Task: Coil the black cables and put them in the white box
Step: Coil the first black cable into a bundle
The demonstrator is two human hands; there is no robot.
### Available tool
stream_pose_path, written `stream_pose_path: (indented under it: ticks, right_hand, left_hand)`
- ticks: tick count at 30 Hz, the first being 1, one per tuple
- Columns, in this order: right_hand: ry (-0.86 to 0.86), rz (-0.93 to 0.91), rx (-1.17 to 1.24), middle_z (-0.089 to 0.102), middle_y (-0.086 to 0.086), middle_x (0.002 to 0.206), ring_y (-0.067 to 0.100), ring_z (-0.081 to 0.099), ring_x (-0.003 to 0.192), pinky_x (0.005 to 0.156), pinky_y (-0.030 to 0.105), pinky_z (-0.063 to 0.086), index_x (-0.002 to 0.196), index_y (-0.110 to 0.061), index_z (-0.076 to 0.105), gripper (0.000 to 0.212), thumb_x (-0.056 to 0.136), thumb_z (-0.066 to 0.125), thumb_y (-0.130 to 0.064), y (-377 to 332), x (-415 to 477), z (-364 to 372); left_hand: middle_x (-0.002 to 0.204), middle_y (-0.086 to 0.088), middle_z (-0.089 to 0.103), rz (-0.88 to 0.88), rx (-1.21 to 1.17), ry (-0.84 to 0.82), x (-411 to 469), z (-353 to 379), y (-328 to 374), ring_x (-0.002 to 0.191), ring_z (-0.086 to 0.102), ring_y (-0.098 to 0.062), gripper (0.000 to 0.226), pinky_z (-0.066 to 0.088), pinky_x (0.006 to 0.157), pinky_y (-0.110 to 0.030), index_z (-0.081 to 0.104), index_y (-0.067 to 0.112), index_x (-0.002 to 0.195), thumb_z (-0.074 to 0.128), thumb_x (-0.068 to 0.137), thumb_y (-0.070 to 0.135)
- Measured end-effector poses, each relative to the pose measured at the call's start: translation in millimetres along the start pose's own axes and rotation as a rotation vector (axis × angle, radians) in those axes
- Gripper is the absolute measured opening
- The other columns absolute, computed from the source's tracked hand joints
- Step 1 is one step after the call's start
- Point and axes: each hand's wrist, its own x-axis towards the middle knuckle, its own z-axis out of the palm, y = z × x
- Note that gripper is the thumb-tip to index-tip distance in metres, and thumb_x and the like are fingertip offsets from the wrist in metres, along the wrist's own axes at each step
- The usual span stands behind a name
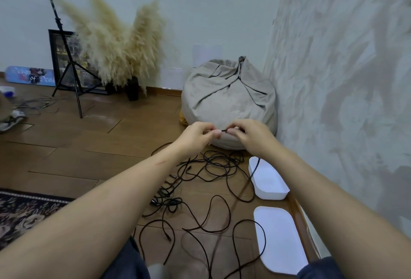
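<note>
Over the floor [89,145], left hand [198,134] and right hand [250,137] close together, both pinching one black cable [224,130]

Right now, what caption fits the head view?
Left hand and right hand pinch a black cable above the tangled cables, white box and lid alongside.

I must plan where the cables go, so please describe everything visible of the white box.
The white box is a shallow, rounded oblong tub, smooth like plastic. It stands upright and open on the wooden floor near the wall, right of the tangled black cables. Nothing lies inside. One strand hanging from the right hand crosses its left rim; contact is unclear. A white lid lies flat, apart, nearer the person.
</note>
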Motion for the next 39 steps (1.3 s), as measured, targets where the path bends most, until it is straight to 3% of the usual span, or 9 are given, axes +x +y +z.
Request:
stream_pose_path:
  ticks: [4,7,10,16,19,25,28,31,39]
  right_hand:
    - [0.144,0.129,-0.042,0.071,-0.005,0.093,0.023,0.065,0.094,0.074,0.036,0.046,0.103,-0.026,0.071,0.019,0.101,0.054,-0.034,23.0,-7.5,-11.9]
    - [0.066,0.046,-0.023,0.072,-0.004,0.104,0.017,0.063,0.099,0.076,0.033,0.043,0.117,-0.028,0.068,0.024,0.099,0.057,-0.038,11.3,-8.9,-9.4]
    - [0.042,-0.018,-0.012,0.073,-0.006,0.104,0.015,0.063,0.097,0.073,0.030,0.039,0.112,-0.027,0.072,0.022,0.101,0.055,-0.036,-4.4,-2.0,-5.9]
    - [0.107,0.167,-0.032,0.070,-0.007,0.097,0.022,0.064,0.100,0.081,0.039,0.049,0.107,-0.028,0.070,0.017,0.101,0.055,-0.034,29.5,-12.4,-19.5]
    - [0.001,0.108,-0.005,0.070,-0.006,0.115,0.016,0.061,0.110,0.084,0.033,0.044,0.122,-0.033,0.066,0.026,0.098,0.058,-0.041,13.9,-10.3,-11.2]
    - [0.091,0.082,-0.006,0.074,-0.005,0.100,0.018,0.064,0.097,0.072,0.032,0.040,0.104,-0.028,0.075,0.018,0.099,0.059,-0.035,13.0,-6.7,-11.0]
    - [0.069,0.105,-0.052,0.072,-0.005,0.106,0.018,0.063,0.103,0.076,0.032,0.040,0.112,-0.029,0.071,0.020,0.098,0.058,-0.038,22.8,-14.2,-15.7]
    - [0.013,0.016,-0.008,0.071,-0.006,0.103,0.014,0.060,0.097,0.074,0.031,0.039,0.116,-0.031,0.069,0.024,0.098,0.057,-0.041,7.3,-14.1,-8.2]
    - [0.042,0.066,-0.017,0.072,-0.008,0.102,0.015,0.062,0.098,0.077,0.033,0.044,0.108,-0.027,0.072,0.022,0.100,0.056,-0.039,13.3,-12.0,-13.9]
  left_hand:
    - [0.071,0.005,0.059,-0.065,0.007,0.022,-6.3,-11.0,-18.0,0.064,0.051,-0.008,0.027,0.044,0.065,-0.026,0.073,0.022,0.094,0.052,0.105,0.035]
    - [0.067,0.007,0.056,-0.044,-0.048,0.014,-3.9,-7.7,-14.4,0.060,0.049,-0.005,0.025,0.042,0.061,-0.022,0.072,0.025,0.093,0.053,0.105,0.034]
    - [0.067,0.007,0.055,0.000,-0.084,-0.011,-1.3,-1.9,-3.8,0.061,0.049,-0.007,0.024,0.041,0.059,-0.019,0.073,0.027,0.092,0.054,0.104,0.036]
    - [0.070,0.007,0.056,-0.066,-0.041,-0.034,-6.4,-9.2,-18.7,0.057,0.047,-0.004,0.027,0.042,0.061,-0.026,0.073,0.023,0.093,0.052,0.105,0.033]
    - [0.065,0.009,0.052,-0.046,-0.073,-0.044,-4.2,-1.5,-7.4,0.052,0.043,-0.002,0.027,0.038,0.054,-0.020,0.073,0.021,0.095,0.052,0.106,0.033]
    - [0.068,0.007,0.054,-0.059,-0.110,-0.058,-4.5,-2.6,-5.1,0.053,0.044,-0.008,0.027,0.036,0.052,-0.021,0.074,0.019,0.097,0.052,0.106,0.033]
    - [0.068,0.004,0.052,-0.082,-0.172,-0.057,-5.5,-2.8,-3.4,0.057,0.043,-0.018,0.028,0.035,0.051,-0.026,0.073,0.016,0.097,0.051,0.106,0.030]
    - [0.067,0.004,0.049,-0.072,-0.306,-0.090,-1.1,8.0,10.6,0.052,0.039,-0.012,0.028,0.033,0.049,-0.024,0.071,0.013,0.097,0.051,0.107,0.029]
    - [0.071,0.002,0.058,-0.080,-0.297,-0.107,-3.7,14.8,8.6,0.065,0.056,-0.012,0.026,0.048,0.067,-0.028,0.072,0.008,0.101,0.052,0.107,0.024]
